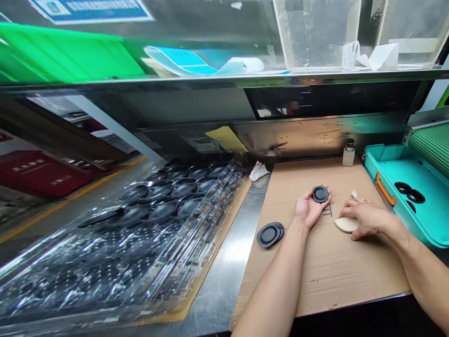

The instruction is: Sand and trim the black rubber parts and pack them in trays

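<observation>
My left hand (308, 208) is turned palm up and holds a small round black disc (320, 194) with a raised rim across its fingers. To the right, my right hand (368, 217) is curled over a flat, cream-coloured round pad (346, 224) on the cardboard, fingers and thumb at its edge; part of the pad is hidden beneath the hand. Just beyond the right fingers is a small white object (354, 194), too small to name. A few overlapping black discs (269, 235) lie left of my left forearm.
The cardboard sheet (336, 276) covers the worktop. Left of it, clear plastic trays (168, 215) hold many black discs. A turquoise bin (435, 206) with black parts stands right. A small glass bottle (348, 153) and crumpled white tissue (259, 171) are at the back, below a metal shelf (210, 80).
</observation>
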Tool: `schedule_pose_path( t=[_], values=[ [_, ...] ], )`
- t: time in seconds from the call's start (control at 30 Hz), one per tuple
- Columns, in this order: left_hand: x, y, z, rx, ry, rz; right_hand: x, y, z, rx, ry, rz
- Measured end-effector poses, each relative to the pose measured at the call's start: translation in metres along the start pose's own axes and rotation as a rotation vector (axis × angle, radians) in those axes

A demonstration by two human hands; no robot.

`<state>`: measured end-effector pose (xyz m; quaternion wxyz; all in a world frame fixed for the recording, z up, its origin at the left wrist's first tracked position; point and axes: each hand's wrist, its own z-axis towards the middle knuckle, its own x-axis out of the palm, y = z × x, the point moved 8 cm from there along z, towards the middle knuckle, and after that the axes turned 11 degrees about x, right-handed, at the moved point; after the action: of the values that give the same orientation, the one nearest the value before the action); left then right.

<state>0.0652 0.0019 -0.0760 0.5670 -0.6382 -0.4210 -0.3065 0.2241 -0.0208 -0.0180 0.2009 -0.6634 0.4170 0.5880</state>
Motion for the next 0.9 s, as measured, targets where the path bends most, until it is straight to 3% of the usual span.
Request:
schedule_pose_path(
  t=[0.07,0.2,0.3,0.4,0.5,0.63,0.8,0.9],
  values=[
    [0.0,-0.001,0.001,0.021,0.006,0.017,-0.008,-0.004,0.003,0.088,-0.084,-0.023],
    [0.005,0.011,0.002,0.04,0.018,0.067,-0.032,-0.002,0.011,0.14,-0.488,0.175],
    [0.012,0.029,0.0,0.018,0.057,0.112,-0.028,0.005,0.013,0.192,-0.676,0.229],
    [0.011,0.039,-0.003,-0.02,0.061,0.127,-0.01,0.023,0.017,0.194,-0.676,0.147],
    [0.005,0.035,-0.003,-0.024,0.032,0.115,0.002,0.04,0.024,0.145,-0.619,0.063],
    [-0.001,0.026,-0.001,0.026,0.002,0.126,-0.002,0.031,0.03,0.311,-0.648,-0.005],
    [0.001,0.031,0.001,-0.01,-0.002,0.123,0.004,0.035,0.034,0.245,-0.613,-0.061],
    [-0.001,0.027,0.001,0.04,-0.034,0.137,0.002,0.025,0.032,0.354,-0.644,-0.071]
  ],
)
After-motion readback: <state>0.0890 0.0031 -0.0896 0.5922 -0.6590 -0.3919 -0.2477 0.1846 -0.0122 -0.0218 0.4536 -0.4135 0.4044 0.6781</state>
